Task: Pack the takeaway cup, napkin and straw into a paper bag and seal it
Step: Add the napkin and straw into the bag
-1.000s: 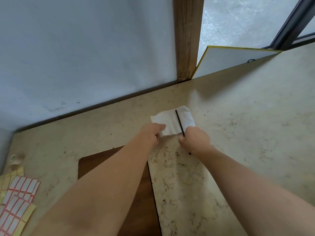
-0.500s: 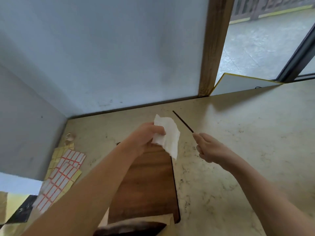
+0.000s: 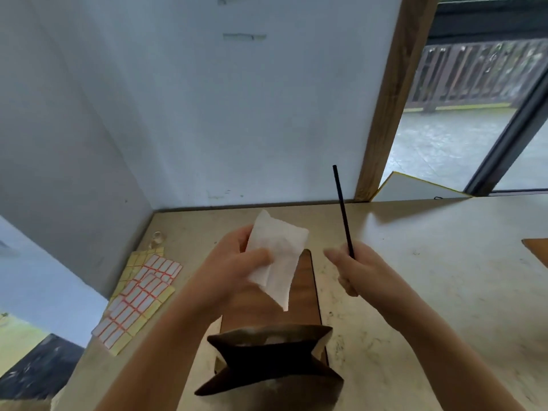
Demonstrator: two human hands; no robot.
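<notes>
My left hand (image 3: pixel 234 264) pinches a folded white napkin (image 3: pixel 278 256) and holds it in the air above the wooden board. My right hand (image 3: pixel 353 266) grips a thin black straw (image 3: pixel 341 207) that points almost straight up. An open brown paper bag (image 3: pixel 272 363) stands on the near end of the board, below both hands, its mouth facing up. A pale shape shows inside the bag's opening; I cannot tell whether it is the cup.
A dark wooden board (image 3: pixel 305 289) lies on the beige marbled counter (image 3: pixel 430 277). Sheets of red-bordered white labels (image 3: pixel 139 298) lie at the left near the wall. A small clear object (image 3: pixel 156 238) sits in the corner. A white panel (image 3: pixel 415 188) leans behind the wooden post.
Both hands lifted the napkin and straw off the counter and drew them back toward me. The straw turned upright. The open paper bag came into view below.
</notes>
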